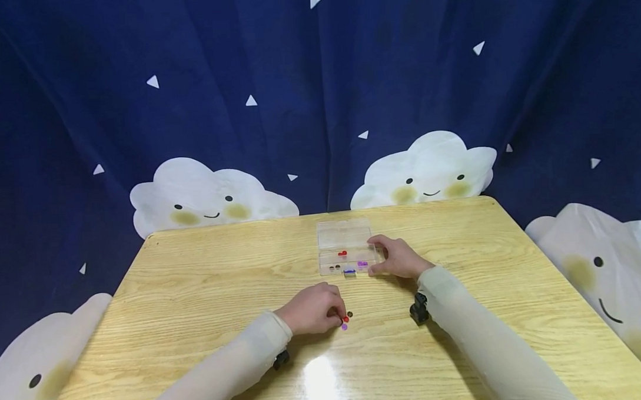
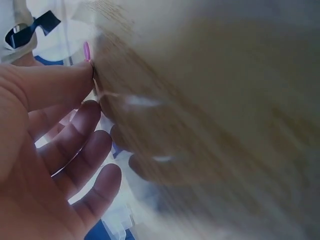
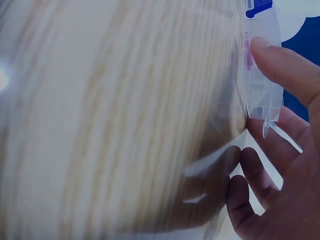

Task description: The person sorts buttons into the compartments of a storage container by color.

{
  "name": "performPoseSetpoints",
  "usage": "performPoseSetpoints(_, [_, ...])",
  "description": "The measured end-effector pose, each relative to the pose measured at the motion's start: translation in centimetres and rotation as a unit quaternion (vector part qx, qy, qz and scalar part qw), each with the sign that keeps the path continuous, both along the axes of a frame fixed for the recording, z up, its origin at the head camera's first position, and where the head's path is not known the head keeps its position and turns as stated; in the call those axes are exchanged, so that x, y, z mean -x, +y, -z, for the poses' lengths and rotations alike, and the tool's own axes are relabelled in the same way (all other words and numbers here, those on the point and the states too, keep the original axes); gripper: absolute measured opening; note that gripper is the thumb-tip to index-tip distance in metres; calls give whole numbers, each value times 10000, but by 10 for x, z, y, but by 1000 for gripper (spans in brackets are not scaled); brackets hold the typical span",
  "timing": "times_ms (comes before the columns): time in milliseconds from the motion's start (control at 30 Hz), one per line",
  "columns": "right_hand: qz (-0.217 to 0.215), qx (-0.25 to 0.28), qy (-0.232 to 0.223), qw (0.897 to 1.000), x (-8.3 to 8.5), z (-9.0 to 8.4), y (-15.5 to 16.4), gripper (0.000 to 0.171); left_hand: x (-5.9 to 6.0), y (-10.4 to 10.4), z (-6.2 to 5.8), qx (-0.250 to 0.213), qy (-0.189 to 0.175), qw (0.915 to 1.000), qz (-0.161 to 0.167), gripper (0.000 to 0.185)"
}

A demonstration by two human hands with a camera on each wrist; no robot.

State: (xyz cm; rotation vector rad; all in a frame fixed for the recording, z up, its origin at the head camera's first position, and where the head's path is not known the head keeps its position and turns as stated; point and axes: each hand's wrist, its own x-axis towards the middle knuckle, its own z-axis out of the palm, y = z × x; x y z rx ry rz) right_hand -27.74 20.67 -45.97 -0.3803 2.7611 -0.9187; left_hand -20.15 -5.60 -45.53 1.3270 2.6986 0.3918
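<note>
On the table, small round beads lie in a cluster: a red bead (image 1: 346, 320), a dark brown bead (image 1: 350, 314) and a purple bead (image 1: 344, 327). My left hand (image 1: 314, 309) is at their left edge, thumb and forefinger pinching what looks like a small dark bead, mostly hidden by the fingertips. In the left wrist view a pink-purple bead (image 2: 86, 51) shows just beyond the thumb. Farther back, my right hand (image 1: 402, 259) grips the right end of a clear plastic box (image 1: 328, 262), thumb at its front and fingers behind. The box's clear lid (image 1: 344, 231) is raised.
Inside the box are red beads (image 1: 342, 253), dark beads (image 1: 334, 267) and purple beads (image 1: 362, 263) in separate places. A blue latch (image 1: 349, 272) is on its front. The wooden table (image 1: 222, 262) ends at a dark blue curtain (image 1: 295, 77) with clouds.
</note>
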Motion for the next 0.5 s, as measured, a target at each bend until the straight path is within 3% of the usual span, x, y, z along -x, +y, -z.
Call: performPoseSetpoints(500, [68,-5,-73,10000,1,1,-1,76,2,0,0,118,-81,9998,-163,4])
